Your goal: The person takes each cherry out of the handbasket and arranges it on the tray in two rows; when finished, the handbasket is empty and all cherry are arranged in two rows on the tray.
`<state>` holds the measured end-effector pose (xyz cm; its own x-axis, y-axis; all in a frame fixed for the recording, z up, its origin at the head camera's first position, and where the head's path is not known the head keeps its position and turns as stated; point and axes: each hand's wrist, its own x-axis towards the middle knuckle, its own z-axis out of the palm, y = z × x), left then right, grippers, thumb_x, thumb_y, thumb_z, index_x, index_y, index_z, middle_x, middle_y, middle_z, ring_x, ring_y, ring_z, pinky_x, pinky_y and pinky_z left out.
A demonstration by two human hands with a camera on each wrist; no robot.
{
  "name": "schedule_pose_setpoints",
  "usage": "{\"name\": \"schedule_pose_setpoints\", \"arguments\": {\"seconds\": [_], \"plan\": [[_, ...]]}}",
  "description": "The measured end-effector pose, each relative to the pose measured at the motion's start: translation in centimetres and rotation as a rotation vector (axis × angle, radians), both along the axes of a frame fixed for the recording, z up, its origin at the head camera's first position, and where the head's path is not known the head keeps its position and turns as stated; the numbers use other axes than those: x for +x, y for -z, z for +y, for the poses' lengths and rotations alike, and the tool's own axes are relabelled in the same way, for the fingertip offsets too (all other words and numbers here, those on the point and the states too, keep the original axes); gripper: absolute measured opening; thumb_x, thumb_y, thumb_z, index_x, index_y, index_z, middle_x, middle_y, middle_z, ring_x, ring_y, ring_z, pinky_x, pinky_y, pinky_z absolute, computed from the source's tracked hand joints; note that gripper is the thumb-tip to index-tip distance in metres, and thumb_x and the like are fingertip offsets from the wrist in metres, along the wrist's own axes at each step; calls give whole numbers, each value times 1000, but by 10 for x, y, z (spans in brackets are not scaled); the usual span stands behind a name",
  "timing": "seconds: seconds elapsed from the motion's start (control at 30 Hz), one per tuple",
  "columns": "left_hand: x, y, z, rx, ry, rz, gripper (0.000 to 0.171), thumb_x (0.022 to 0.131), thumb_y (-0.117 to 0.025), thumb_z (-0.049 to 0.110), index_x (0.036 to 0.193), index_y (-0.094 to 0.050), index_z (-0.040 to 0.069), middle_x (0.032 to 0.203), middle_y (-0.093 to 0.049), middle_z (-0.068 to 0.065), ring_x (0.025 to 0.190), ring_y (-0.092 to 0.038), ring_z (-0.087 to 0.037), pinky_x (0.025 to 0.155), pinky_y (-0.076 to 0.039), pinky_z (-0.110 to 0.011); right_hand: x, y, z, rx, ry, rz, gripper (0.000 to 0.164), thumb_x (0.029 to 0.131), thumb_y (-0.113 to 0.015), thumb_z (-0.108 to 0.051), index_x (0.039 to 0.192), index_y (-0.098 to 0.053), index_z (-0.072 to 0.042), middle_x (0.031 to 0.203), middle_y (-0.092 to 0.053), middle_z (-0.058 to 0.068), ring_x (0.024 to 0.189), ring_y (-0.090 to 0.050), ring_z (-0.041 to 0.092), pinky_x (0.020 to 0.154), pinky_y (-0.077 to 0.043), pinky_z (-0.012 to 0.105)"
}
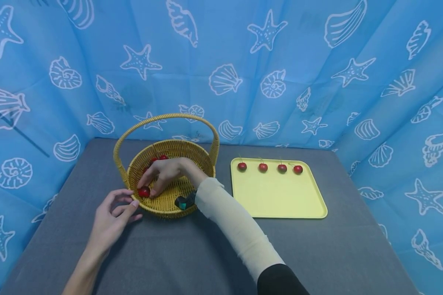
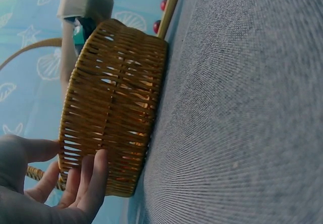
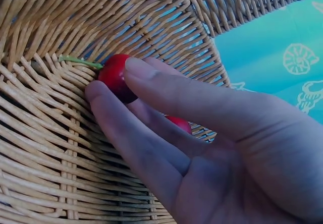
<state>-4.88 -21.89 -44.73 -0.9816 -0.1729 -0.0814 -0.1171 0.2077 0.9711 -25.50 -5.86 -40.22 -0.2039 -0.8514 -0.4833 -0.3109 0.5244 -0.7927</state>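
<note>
A woven wicker basket (image 1: pixel 170 207) with a tall arched handle stands on the left part of the table. Inside it, my right hand (image 1: pixel 168 171) pinches a red cherry (image 3: pixel 115 75) between thumb and fingers; the cherry's green stem points away from the fingertips. Another cherry (image 3: pixel 179 124) shows behind the fingers, and more cherries (image 1: pixel 163 157) lie at the basket's back left, partly hidden by the hand. My left hand (image 1: pixel 112 219) holds the basket's rim at the near left, thumb at the rim and fingers against the outer wall (image 2: pixel 111 108).
To the right of the basket lies a pale yellow rectangular tray (image 1: pixel 277 192). Several stemmed cherries (image 1: pixel 263 167) sit in a row along its far edge. Grey cloth (image 1: pixel 192 258) covers the table, and a blue curtain (image 1: pixel 236 110) printed with shells and starfish hangs behind and beside it.
</note>
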Motion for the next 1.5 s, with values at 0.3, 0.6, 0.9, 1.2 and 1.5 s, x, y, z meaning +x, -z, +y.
{"name": "schedule_pose_setpoints", "arguments": {"seconds": [0.3,0.6,0.9,1.2,1.5], "plan": [[0,1,0,-10,7,3,51,109,-69,27,148,-45,5,124,-52,-5,96,-76,-10,85,-73,-30,-2,4,-2,-1,5,-14,49,100,-80,-13,147,-68,-15,151,-65,1,132,-61,8,102,-60,15],[0,0,1,-2,3,27,49,109,-68,25,148,-46,4,124,-56,-3,100,-76,-9,86,-74,-32,-7,8,-2,-50,30,-24,40,98,-81,-9,137,-73,-9,134,-72,2,125,-67,14,100,-62,18],[-1,0,1,19,8,39,46,109,-68,23,146,-48,5,120,-55,-3,97,-77,-12,86,-74,-33,-5,10,-4,-13,-10,-65,46,98,-81,-10,143,-70,-12,143,-67,0,130,-62,10,102,-63,17],[0,1,3,35,5,30,48,109,-69,24,146,-48,3,118,-53,-5,93,-77,-14,86,-74,-34,-1,-4,5,-73,93,-96,41,98,-79,-3,139,-71,-4,130,-75,6,113,-75,15,98,-69,28],[0,-1,2,31,-10,17,46,109,-69,24,145,-48,4,118,-55,-3,95,-77,-12,85,-74,-34,-6,-23,19,-182,49,34,43,97,-83,-13,139,-72,-6,128,-76,1,126,-67,20,96,-68,27]]}}
